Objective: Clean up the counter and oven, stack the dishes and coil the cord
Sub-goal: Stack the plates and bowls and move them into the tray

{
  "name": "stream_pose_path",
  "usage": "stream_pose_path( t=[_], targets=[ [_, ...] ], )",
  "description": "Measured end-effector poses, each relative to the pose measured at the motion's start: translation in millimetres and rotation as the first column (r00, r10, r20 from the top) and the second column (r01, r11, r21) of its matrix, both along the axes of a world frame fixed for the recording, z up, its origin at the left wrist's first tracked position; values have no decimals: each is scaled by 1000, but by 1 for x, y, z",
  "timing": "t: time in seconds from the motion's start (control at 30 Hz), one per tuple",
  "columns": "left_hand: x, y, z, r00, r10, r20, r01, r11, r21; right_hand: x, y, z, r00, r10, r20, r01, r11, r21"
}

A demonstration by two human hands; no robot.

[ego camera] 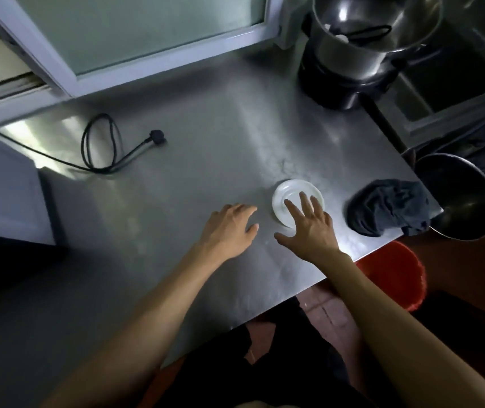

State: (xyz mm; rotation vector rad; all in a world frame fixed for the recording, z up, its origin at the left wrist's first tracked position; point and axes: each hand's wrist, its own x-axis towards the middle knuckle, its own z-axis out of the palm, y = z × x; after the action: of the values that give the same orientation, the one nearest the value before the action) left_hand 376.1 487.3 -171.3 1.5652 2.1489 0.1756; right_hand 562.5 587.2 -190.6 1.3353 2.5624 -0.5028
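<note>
A: What is seen at the centre right of the frame?

B: A small white dish (293, 198) is set on the steel counter (194, 160). The right hand (312, 228) is laid over its lower right part, fingers spread and straight; nothing is gripped.

A: And the left hand (229, 228)?

B: It is held just left of the dish, apart from it, with the fingers loosely bent over the counter. Nothing is held; whether the surface is touched cannot be told.

A: Where is the cord (100, 142) found?

B: At the left of the frame, looped loosely on the counter, its plug (156, 135) laid to the right of the loop. The other end is led off towards the white oven (2, 187) at the left edge.

A: What is placed at the right?

B: A dark crumpled cloth (388, 207) is seen near the counter's right edge, just right of the dish. A metal bowl (465, 198) is partly hidden behind it. In the upper right a steel pot (362, 42) is seated on a black base (338, 86). A red bucket (394, 275) is visible below the counter's edge.
</note>
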Motion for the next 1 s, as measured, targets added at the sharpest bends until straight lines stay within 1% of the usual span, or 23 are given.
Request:
stream_pose_path(
  t=[0.13, 0.3, 0.4, 0.53, 0.63, 0.77, 0.83, 0.93, 1.0],
  targets=[
    [0, 14, -4, 992, 127, 13, -126, 990, -56, -5, 34, -22, 996, 77, 54, -74, 996, -43],
    [3, 28, -8, 958, 285, 32, -282, 956, -79, -13, 66, -43, 971, 223, 86, -225, 974, 10],
    [4, 39, -5, 929, 365, 67, -352, 923, -157, -17, 82, -50, 949, 302, 91, -304, 953, 6],
    [11, 47, -7, 919, 395, 11, -384, 900, -206, -19, 94, -57, 931, 354, 92, -349, 935, -65],
    [18, 47, -9, 886, 460, 49, -439, 869, -227, -21, 98, -57, 904, 419, 87, -414, 908, -67],
    [28, 41, -12, 858, 511, 60, -487, 843, -227, -20, 99, -59, 846, 525, 96, -520, 851, -76],
    [34, 37, -11, 838, 542, 66, -514, 824, -239, -18, 98, -61, 831, 553, 59, -550, 833, -60],
    [41, 27, -10, 810, 584, 53, -557, 794, -245, -17, 94, -63, 809, 586, -40, -588, 808, -36],
    [45, 20, -7, 793, 607, 56, -577, 776, -255, -21, 89, -62, 791, 607, -73, -610, 792, -21]
  ],
)
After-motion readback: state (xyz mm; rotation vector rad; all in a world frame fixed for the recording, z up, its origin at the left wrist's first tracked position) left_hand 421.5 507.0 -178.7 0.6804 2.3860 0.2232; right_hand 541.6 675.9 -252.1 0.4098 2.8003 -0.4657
